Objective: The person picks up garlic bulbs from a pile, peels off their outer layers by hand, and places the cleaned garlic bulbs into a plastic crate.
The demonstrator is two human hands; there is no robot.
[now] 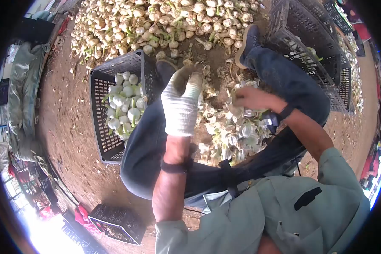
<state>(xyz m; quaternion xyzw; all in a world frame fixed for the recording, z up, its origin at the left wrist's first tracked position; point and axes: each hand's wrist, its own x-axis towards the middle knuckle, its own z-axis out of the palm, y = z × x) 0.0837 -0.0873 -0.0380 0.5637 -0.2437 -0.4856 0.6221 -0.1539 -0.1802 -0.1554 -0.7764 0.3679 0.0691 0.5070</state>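
My left hand point(183, 99), in a white knit glove with soiled fingertips, is raised over the ground between my legs. Its fingers and thumb curl together, and what they hold at the tips is hard to make out against the brown ground. My bare right hand point(258, 98) hovers over a heap of peeled-off garlic skins point(237, 129), its fingers curled and a little blurred. Whatever may be in them is hidden. Left of my leg, cleaned white garlic bulbs point(125, 99) with green stems lie in a black plastic crate point(96, 95).
Beyond my feet spreads a large pile of unpeeled garlic point(165, 23). Black crates point(296, 34) stand at the right beside my knee. Another dark crate point(116, 224) sits on the dirt floor point(67, 139) at the lower left. A green tarp-like cover point(23, 97) runs along the left side.
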